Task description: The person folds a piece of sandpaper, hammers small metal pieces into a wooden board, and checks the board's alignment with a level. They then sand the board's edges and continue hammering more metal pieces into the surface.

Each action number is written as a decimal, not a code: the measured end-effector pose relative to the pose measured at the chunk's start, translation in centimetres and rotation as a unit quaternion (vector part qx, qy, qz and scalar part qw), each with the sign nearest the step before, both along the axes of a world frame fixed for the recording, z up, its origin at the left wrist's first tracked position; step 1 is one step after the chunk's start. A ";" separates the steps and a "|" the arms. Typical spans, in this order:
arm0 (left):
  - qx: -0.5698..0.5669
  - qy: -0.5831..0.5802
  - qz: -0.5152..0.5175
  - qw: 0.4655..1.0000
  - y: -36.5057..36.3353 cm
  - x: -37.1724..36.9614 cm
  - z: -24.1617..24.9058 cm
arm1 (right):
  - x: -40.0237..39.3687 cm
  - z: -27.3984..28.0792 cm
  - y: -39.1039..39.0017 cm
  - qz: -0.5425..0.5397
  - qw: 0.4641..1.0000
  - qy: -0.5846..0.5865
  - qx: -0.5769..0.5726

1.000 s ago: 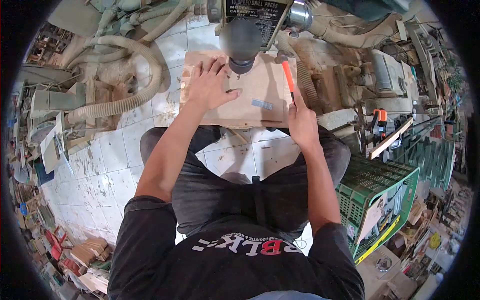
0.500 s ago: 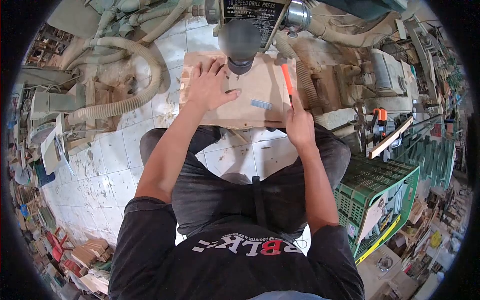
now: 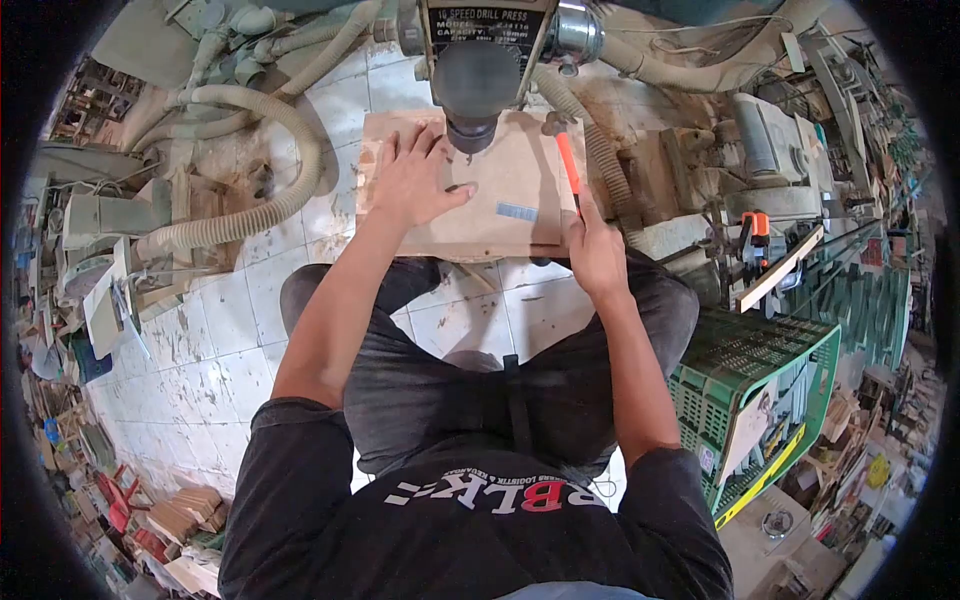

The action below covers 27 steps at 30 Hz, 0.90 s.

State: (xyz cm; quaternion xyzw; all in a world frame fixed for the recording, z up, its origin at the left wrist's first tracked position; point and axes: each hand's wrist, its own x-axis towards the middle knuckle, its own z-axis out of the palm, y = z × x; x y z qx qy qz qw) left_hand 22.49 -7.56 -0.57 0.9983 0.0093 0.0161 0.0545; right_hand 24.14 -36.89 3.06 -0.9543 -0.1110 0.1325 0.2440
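My left hand [image 3: 413, 183] lies flat with spread fingers on the left part of a light brown wooden board [image 3: 470, 225]. In my right hand [image 3: 598, 250] is a hammer [image 3: 568, 158] with an orange and black handle, held by its lower end. Its dark head rests over the board's far right corner. A small grey-blue strip [image 3: 516, 211] sits on the board between my hands. Right above the board's far edge hangs the dark chuck [image 3: 470, 132] of a drill press [image 3: 487, 40].
Ribbed dust hoses [image 3: 215, 212] curl over the tiled floor [image 3: 215, 330] at left. To the right stand a dusty motor [image 3: 768, 140], a clamp with orange parts [image 3: 757, 235] and a green plastic crate [image 3: 745, 400] holding tools. Wood offcuts [image 3: 185, 512] are piled at lower left.
The view has shifted slightly, moving the drill press and board a little left in it. Both hands keep their places, the left flat and the right around the hammer handle.
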 end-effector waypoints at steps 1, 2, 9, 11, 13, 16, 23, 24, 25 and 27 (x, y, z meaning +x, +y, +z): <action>-0.012 -0.017 0.002 1.000 0.2 0.1 -0.3 | -0.4 -0.6 -0.2 -0.008 0.999 -0.026 0.039; -0.012 -0.019 0.003 1.000 0.3 0.3 -0.2 | -0.6 -0.7 -0.2 -0.015 0.996 -0.051 0.076; -0.018 -0.019 0.002 1.000 0.1 0.1 0.1 | 0.7 -1.2 0.1 -0.005 0.997 -0.064 0.049; -0.020 -0.028 0.001 0.999 0.0 -0.1 -0.4 | 1.1 -1.6 0.5 0.027 0.989 -0.127 0.064; -0.013 -0.058 -0.002 0.998 0.1 -0.1 -0.7 | 1.2 -1.3 0.9 0.021 0.994 -0.105 0.021; -0.015 -0.149 -0.031 0.988 0.4 -0.7 -1.5 | 1.3 -2.8 0.6 0.050 0.985 -0.164 -0.027; -0.137 -0.214 0.030 0.967 -3.9 -5.3 -1.3 | 0.5 -2.4 2.0 0.171 0.958 -0.225 -0.055; -0.200 -0.195 0.008 0.960 -4.9 -5.5 -0.9 | 0.5 -2.4 2.3 0.171 0.958 -0.225 -0.053; -0.263 -0.175 -0.011 0.949 -5.9 -5.5 -0.6 | 0.6 -2.3 2.6 0.172 0.960 -0.219 -0.044; -0.267 -0.211 -0.045 0.939 -8.2 -4.8 0.7 | 0.6 -2.3 2.8 0.177 0.960 -0.216 -0.036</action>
